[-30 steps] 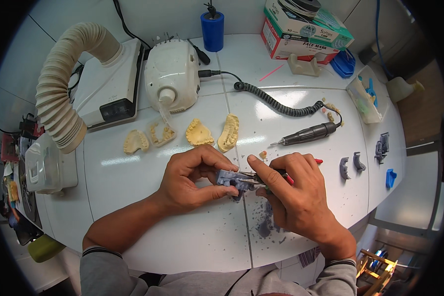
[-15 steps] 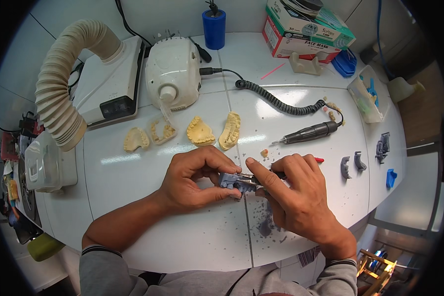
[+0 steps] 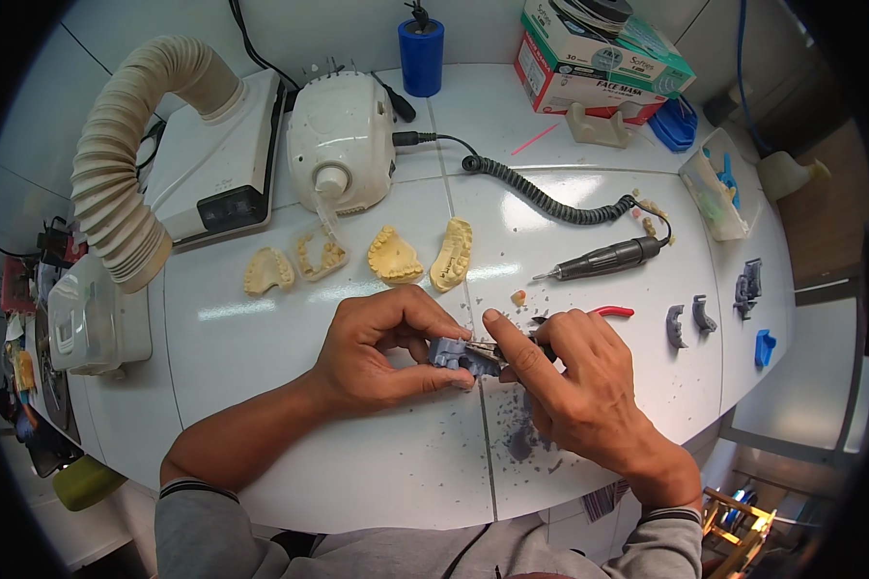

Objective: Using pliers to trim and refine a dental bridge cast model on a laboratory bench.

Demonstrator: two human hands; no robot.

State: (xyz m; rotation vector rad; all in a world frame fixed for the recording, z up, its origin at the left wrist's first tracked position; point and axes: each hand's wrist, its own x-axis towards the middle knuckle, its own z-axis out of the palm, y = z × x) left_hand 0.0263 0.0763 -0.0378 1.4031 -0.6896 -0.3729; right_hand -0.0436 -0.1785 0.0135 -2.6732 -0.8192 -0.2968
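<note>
Head view, looking down on a white desk [image 3: 290, 386]. Left hand [image 3: 381, 352] curled, fingers [image 3: 434, 376] clamped around a small grey model [image 3: 451, 353], thumb beneath, forefinger arched over the top. Right hand [image 3: 574, 381] wrapped shut on a slim metal tool with red handles [image 3: 613, 311], forefinger stretched along it toward the model. Tool tip meeting the model's right side, just where the two hands come together. Model's long axis running roughly left to right, in line with the tool; model lying directly left of the right fingertips and inside the left grip, so the left hand nearer, in fact holding it. All of this near the front edge of the desk, about midway along it.

Grey chips and dust [image 3: 521, 434] scattered on the desk under and in front of the right hand. Beyond the hands, toward the middle of the desk, four yellow tooth casts [image 3: 394, 256] in a row. Right of them a dark handpiece [image 3: 608, 259] lying on its side, joined by a coiled cable [image 3: 541, 198] to a white motor box [image 3: 343, 140] near the back edge. Ribbed suction hose [image 3: 116, 183] at the back left corner. Small grey and blue parts [image 3: 690, 318] toward the right edge.
</note>
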